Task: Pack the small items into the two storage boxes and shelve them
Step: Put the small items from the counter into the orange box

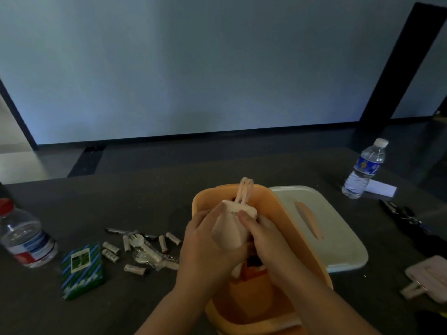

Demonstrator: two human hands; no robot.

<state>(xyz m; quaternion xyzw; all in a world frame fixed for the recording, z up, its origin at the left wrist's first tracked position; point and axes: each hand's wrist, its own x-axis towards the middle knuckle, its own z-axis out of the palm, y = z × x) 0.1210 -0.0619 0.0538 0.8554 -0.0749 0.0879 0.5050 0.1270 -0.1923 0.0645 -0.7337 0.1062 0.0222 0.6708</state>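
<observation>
Both hands meet over the open orange storage box (312,243). The left hand (205,240) and the right hand (263,240) curl their fingers round a pale pink power bank (232,226), held tilted above the box, its looped cord sticking up at the far end. The wrists hide much of the box's inside; only a dark shape and orange walls show between them, and the box's near end is cut off by the bottom edge. A whitish lid (338,228) lies just beside the box on the right. Left of the box on the dark table (150,197) lie scattered batteries (135,252), a wrapped plastic spoon (147,250) and a green striped pack (82,269). A water bottle (26,240) stands near the left edge, another bottle (365,170) far right. Blurred pale and dark objects sit at the right edge.
</observation>
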